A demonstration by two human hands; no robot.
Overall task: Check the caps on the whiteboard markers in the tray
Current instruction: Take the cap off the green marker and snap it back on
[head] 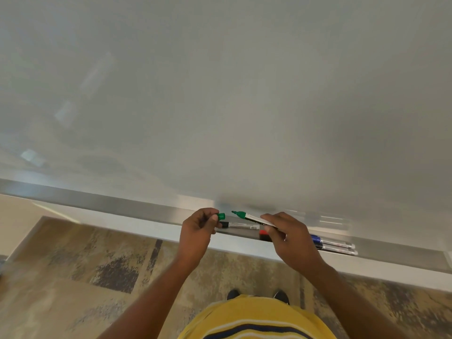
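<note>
Head camera looked down along the whiteboard [220, 94] to its metal tray [146, 211], which ran from the left edge of the view to the right and ended in a corner at the far right. A person stood close against it. The left hand [198, 231] pinched a green cap [221, 216] between thumb and fingertips, the other fingers curled in. The right hand [291, 238] gripped the white barrel of the green marker [247, 216], its bare green tip pointing left at the cap with a small gap between the 2. Both were held just above the tray, near the board's lower edge.

In the tray beneath them lay a black-capped marker [239, 225], and just right of it something red and black [264, 234], mostly hidden by the right hand, possibly another marker or an eraser. Right of the wrist, 2 more markers [335, 245] lay side by side, 1 with a blue cap. Left of the hands the tray stretched bare, and more bare tray showed beyond the 2 markers.

Below the tray, a mottled tan and grey floor [85, 265] lay open on both sides of the arms. A yellow striped shirt [254, 319] and 2 dark shoe tips [281, 296] showed at the bottom.
</note>
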